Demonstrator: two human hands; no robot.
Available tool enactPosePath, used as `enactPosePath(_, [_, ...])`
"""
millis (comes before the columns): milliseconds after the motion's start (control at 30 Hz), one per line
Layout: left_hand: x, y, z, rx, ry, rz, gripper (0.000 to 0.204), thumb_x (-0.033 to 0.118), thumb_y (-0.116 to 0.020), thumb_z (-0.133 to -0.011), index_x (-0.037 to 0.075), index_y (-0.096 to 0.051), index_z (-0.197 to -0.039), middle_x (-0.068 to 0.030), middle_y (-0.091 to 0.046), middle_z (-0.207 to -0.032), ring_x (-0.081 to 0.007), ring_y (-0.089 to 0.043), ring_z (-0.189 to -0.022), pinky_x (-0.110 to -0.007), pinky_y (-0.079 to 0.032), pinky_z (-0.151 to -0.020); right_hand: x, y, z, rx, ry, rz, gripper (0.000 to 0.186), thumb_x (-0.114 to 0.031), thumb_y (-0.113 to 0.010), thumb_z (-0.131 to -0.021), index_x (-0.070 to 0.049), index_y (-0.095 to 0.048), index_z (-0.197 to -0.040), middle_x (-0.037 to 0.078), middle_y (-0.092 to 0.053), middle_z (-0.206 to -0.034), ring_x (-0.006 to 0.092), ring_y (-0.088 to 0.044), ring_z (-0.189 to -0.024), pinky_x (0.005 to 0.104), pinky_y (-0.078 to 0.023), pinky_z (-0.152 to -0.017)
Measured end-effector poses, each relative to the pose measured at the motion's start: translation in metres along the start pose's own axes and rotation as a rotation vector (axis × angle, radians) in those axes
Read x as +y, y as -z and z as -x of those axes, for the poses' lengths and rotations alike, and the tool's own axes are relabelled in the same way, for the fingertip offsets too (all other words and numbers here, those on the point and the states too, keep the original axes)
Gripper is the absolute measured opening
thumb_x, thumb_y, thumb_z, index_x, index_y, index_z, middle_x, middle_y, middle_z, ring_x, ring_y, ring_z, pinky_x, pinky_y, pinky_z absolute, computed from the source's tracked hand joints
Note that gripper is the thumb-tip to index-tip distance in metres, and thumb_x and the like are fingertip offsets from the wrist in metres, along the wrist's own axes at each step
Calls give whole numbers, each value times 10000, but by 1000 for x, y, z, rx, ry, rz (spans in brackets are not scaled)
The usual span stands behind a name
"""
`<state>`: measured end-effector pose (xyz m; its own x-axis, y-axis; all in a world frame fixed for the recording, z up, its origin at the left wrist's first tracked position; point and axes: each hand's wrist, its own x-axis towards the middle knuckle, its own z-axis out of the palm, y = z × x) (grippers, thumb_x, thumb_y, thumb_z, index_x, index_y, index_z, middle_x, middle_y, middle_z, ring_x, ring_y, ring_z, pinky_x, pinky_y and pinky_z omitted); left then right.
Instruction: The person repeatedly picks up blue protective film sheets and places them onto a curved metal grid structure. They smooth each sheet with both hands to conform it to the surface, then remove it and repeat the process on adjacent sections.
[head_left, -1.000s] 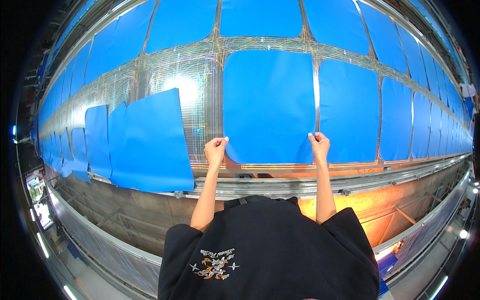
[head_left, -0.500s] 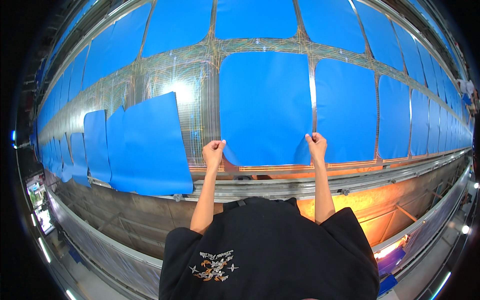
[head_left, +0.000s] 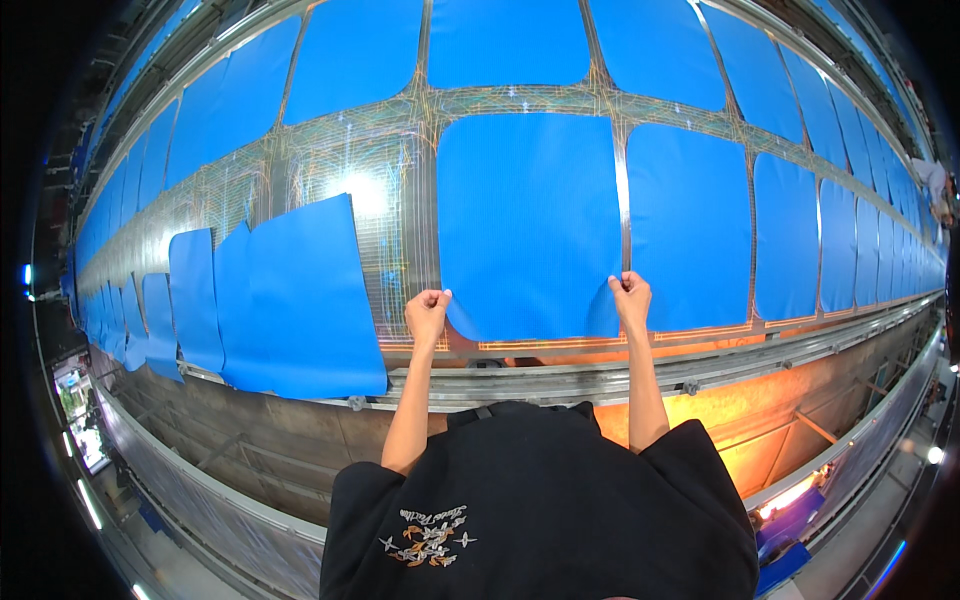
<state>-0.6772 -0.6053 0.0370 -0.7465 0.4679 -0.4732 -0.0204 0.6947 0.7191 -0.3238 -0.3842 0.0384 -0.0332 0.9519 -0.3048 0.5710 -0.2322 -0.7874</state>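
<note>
A blue sheet point(head_left: 530, 210) with rounded far corners lies on the long table point(head_left: 400, 190) right before me. My left hand point(head_left: 428, 312) pinches its near left edge, and my right hand point(head_left: 630, 298) pinches the near right edge. Between the hands the near part of the sheet curls up slightly, while its far part rests flat. Left of my left hand lies a loose, overlapping blue sheet point(head_left: 305, 300), its near end hanging past the table's edge. Another blue sheet point(head_left: 690, 230) lies flat just right of my right hand.
Rows of blue sheets point(head_left: 510, 45) run along the table's far side. A metal rail point(head_left: 560, 378) follows the near edge, with an orange glow point(head_left: 740, 425) below it at right. More loose sheets point(head_left: 195, 300) overlap at left. Another person point(head_left: 935, 190) stands at the far right.
Both hands keep their pinch on the blue sheet, whose near part curls a little differently. The whole view has shifted slightly, with the table appearing a little lower.
</note>
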Motion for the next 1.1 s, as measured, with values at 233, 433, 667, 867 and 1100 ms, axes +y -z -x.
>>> enactPosePath(233, [5,1,2,-5,-12,-24,266,267,-811,-893,3,-775,-900,-48,-733,-750,-115,-632,-657,-303,-500,-637,0,-1,1,19,-10,17,185,-159,-782,-891,6,-701,-864,1,-643,-689,71,-530,-621,284,-428,-565])
enactPosePath(433, [-5,6,1,-10,-137,-66,323,329,-807,-892,9,-789,-926,-57,-750,-782,-130,-671,-709,-312,-530,-681,8,-3,-3,34,20,-4,244,-200,-804,-860,23,-705,-852,35,-656,-674,98,-550,-606,314,-459,-576])
enactPosePath(667, [11,37,-5,-316,23,60,373,300,-798,-920,-17,-778,-1116,-105,-785,-939,-119,-719,-800,-270,-563,-622,-12,4,27,46,17,80,344,-302,-850,-850,15,-717,-837,-1,-613,-647,77,-503,-604,302,-411,-553])
enactPosePath(867, [-1,17,23,-61,-34,-76,251,226,-814,-888,-22,-790,-923,-101,-778,-776,-127,-730,-625,-262,-566,-572,23,15,58,-11,-23,120,338,-287,-849,-857,18,-709,-819,-10,-603,-647,69,-490,-606,277,-396,-562])
enactPosePath(1100, [-21,12,20,-12,-33,-41,238,256,-812,-880,21,-792,-849,-72,-765,-720,-137,-723,-608,-298,-554,-599,53,10,57,25,13,20,309,-265,-847,-862,6,-703,-824,-13,-607,-654,74,-491,-608,276,-404,-571])
